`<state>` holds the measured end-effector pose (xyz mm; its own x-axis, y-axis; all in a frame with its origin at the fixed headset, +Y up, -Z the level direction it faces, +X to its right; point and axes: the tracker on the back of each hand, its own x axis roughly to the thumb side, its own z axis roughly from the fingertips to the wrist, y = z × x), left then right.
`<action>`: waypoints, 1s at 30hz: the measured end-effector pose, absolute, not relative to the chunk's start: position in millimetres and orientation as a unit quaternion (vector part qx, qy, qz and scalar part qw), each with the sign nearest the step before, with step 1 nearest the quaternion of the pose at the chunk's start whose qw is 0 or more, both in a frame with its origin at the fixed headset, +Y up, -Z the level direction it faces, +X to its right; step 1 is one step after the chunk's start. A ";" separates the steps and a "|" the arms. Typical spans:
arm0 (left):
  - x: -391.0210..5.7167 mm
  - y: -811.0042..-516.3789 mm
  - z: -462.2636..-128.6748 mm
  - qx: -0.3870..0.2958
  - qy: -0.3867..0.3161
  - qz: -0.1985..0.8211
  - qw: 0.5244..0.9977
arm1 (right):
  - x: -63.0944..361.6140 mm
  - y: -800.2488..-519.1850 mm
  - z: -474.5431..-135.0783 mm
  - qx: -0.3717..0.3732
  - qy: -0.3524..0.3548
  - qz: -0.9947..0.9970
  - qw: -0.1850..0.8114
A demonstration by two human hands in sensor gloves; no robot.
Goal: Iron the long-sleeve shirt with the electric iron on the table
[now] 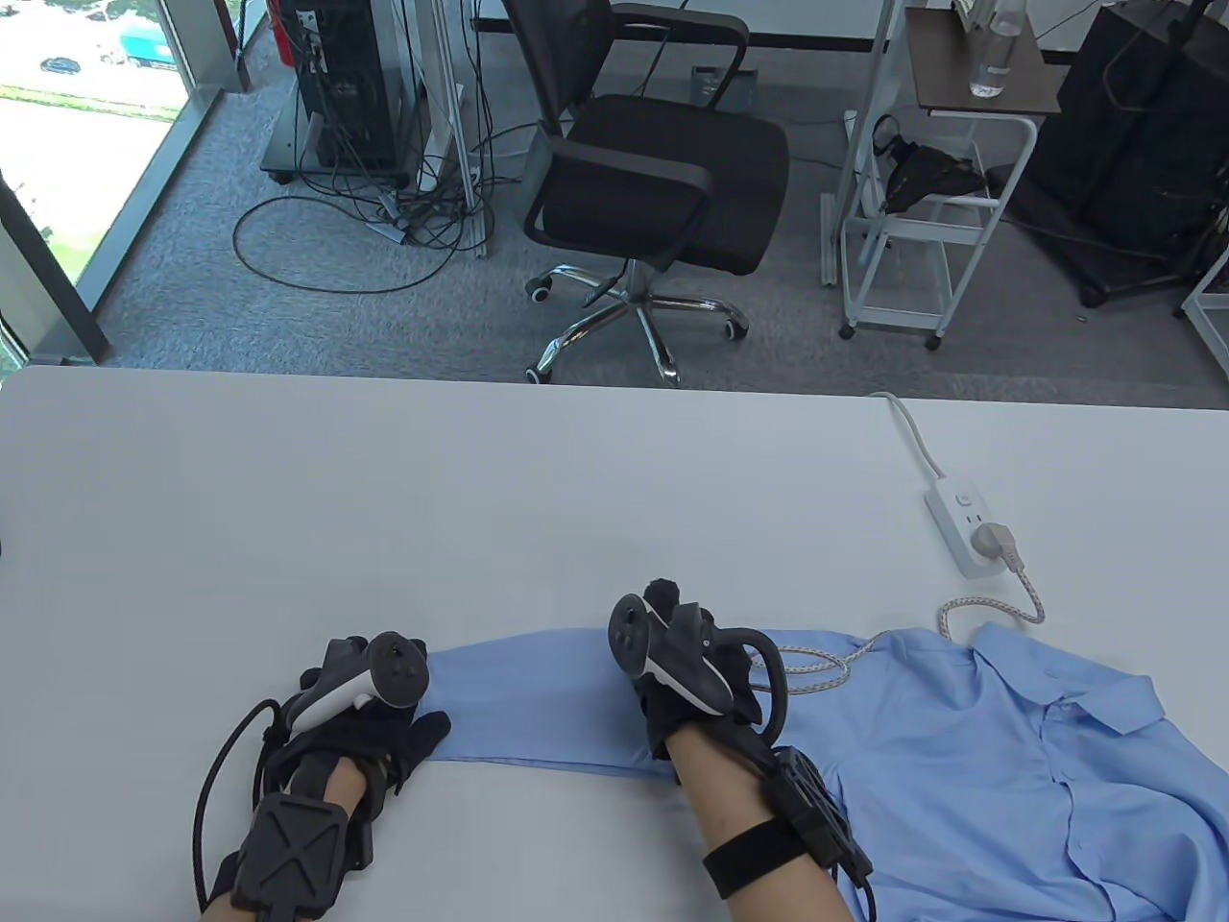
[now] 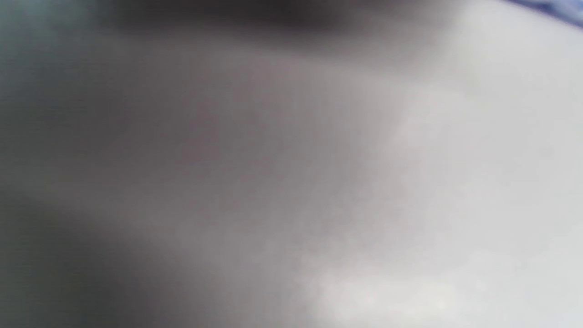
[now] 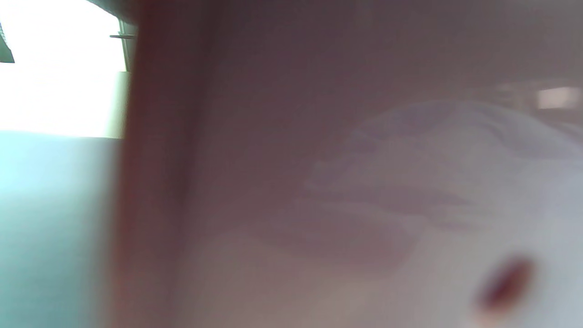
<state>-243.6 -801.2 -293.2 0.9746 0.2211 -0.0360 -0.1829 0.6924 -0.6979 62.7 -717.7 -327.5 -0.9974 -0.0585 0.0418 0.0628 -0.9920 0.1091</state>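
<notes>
Light-blue long-sleeve shirt [image 1: 1008,759] lies on white desk [image 1: 480,499], sleeve [image 1: 538,696] stretched leftward. Left hand [image 1: 370,715] presses cuff end, fingers flat. Right hand [image 1: 686,672] on mid-sleeve; finger state: cannot tell. Iron itself unseen; braided cord [image 1: 994,605] plugged into power strip [image 1: 970,523]. Judged mid-task: sleeve fairly smooth, body wrinkled.

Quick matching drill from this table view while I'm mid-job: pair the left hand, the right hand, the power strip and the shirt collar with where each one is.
Things:
1. left hand
2. right hand
3. power strip
4. shirt collar

Places:
A. far right on the table, with a plug in it
B. over the middle of the blue sleeve
C. at the sleeve's cuff end
D. on the right, just beyond the button placket

Pairs: 1-C, 2-B, 3-A, 4-D
</notes>
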 end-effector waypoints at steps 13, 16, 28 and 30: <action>-243.5 -801.2 -293.4 -0.376 -0.022 0.109 0.920 | 119.4 -718.2 -339.7 0.045 -0.055 -0.996 0.048; -243.5 -801.3 -293.5 -0.377 -0.022 0.110 0.919 | 134.5 -718.3 -341.0 0.063 -0.055 -0.995 0.050; -243.5 -801.4 -293.7 -0.379 -0.022 0.110 0.918 | 194.5 -718.7 -339.5 0.157 -0.055 -0.985 0.052; -243.5 -801.5 -293.8 -0.380 -0.022 0.110 0.918 | 197.5 -718.8 -338.8 0.157 -0.053 -0.985 0.044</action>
